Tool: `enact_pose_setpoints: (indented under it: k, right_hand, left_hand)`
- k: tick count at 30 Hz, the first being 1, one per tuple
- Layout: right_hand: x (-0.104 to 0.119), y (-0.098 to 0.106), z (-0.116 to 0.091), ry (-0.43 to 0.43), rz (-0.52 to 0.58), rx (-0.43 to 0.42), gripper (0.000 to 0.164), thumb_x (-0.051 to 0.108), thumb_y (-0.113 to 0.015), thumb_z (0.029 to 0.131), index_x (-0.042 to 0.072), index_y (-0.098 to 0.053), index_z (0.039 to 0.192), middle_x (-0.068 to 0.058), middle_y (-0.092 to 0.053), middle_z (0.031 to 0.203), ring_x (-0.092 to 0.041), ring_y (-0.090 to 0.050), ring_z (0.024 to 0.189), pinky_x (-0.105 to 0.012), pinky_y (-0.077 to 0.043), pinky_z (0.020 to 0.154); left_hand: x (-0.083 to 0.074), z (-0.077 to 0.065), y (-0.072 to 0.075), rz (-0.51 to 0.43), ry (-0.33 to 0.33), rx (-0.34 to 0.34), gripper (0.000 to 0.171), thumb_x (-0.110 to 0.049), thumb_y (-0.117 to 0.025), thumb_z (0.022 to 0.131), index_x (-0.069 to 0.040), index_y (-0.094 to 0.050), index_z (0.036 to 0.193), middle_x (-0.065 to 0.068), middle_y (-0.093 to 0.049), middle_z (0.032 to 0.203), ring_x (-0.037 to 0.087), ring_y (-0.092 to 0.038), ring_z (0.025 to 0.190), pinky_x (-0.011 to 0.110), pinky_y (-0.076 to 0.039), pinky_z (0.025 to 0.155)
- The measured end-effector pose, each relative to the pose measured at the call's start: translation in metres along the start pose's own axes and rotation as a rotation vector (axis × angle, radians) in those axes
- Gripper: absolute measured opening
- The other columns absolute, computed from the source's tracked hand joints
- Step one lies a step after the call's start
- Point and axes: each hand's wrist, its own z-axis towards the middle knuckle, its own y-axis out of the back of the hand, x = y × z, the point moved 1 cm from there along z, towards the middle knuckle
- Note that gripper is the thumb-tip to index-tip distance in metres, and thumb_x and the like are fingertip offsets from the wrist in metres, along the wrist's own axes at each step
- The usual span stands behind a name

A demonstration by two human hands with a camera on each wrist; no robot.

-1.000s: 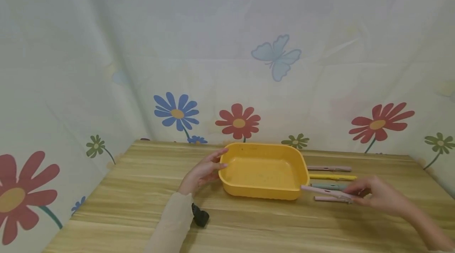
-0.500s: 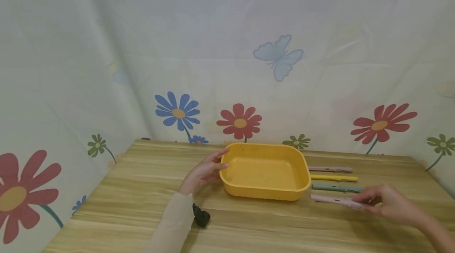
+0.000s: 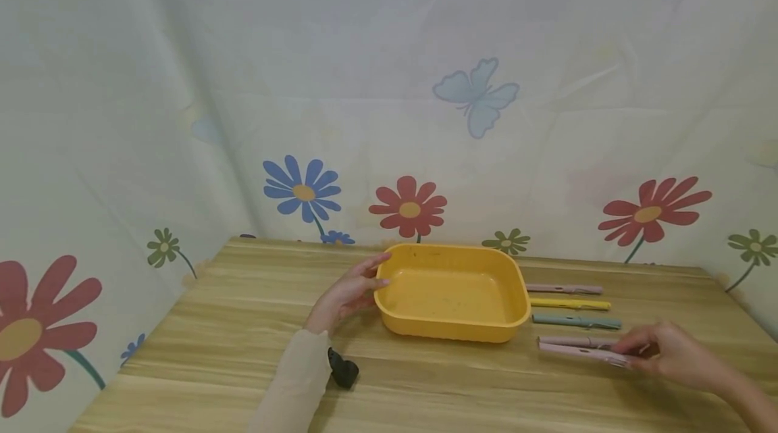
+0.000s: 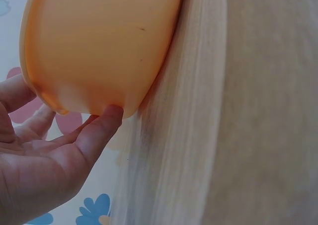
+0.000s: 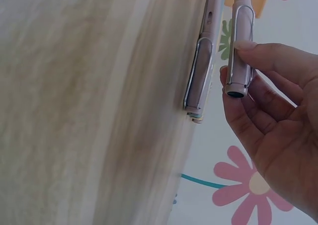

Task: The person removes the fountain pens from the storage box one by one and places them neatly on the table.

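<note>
My left hand (image 3: 346, 294) grips the left side of a yellow plastic basin (image 3: 452, 332), the thumb over its rim and other fingers along the outer wall. In the left wrist view, fingertips touch the basin wall (image 4: 107, 36). My right hand (image 3: 675, 355) pinches a pale pink pen (image 3: 577, 350) by its clipped cap end; the right wrist view shows this held pen (image 5: 242, 41) raised off the table. Just behind it lies a duller pink pen (image 3: 568, 340), also with a metal clip. Farther back lie a teal pen (image 3: 574, 321), a yellow pen (image 3: 571, 304) and another pink pen (image 3: 565, 289).
The wood-grain table (image 3: 243, 325) carries everything. The pens lie roughly parallel, right of the basin. A flower-print curtain (image 3: 365, 82) hangs behind the table. A small black object (image 3: 344, 370) sits beside the left wrist.
The right hand has carried the pale pink pen right and toward the person, from the basin's corner to the front of the pen row. The left hand and basin stay put.
</note>
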Motion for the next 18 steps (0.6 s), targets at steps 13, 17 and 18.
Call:
enact_pose_setpoints:
  k: [13,17,18]
  right_hand:
    - [-0.0096,-0.0016,-0.0002,-0.02,-0.023,0.034,0.012,0.003,-0.071,0.073,0.004,-0.071,0.085,0.004,-0.068,0.085,0.008,-0.053,0.078,-0.02,-0.051,0.056]
    - [-0.0097,-0.0017,-0.0002,-0.053,-0.041,0.051,0.012,0.006,-0.071,0.073,0.004,-0.071,0.085,0.002,-0.068,0.084,0.008,-0.053,0.078,-0.02,-0.05,0.056]
    - [-0.0099,-0.0017,-0.0004,-0.054,-0.042,0.052,0.011,0.005,-0.071,0.073,0.003,-0.071,0.085,0.001,-0.068,0.084,0.008,-0.053,0.078,-0.02,-0.05,0.056]
  left_hand:
    - [0.0015,0.0022,0.0012,0.015,0.0,-0.008,0.056,-0.001,-0.051,0.089,-0.017,-0.036,0.141,0.019,-0.023,0.147,0.037,-0.038,0.124,0.052,-0.039,0.095]
    - [0.0011,0.0022,0.0011,0.016,0.003,-0.018,0.056,-0.001,-0.052,0.089,-0.018,-0.037,0.14,0.018,-0.023,0.147,0.037,-0.039,0.124,0.052,-0.04,0.094]
    - [0.001,0.002,0.001,0.015,0.004,-0.021,0.056,-0.001,-0.052,0.088,-0.018,-0.037,0.14,0.018,-0.023,0.147,0.037,-0.039,0.124,0.052,-0.04,0.095]
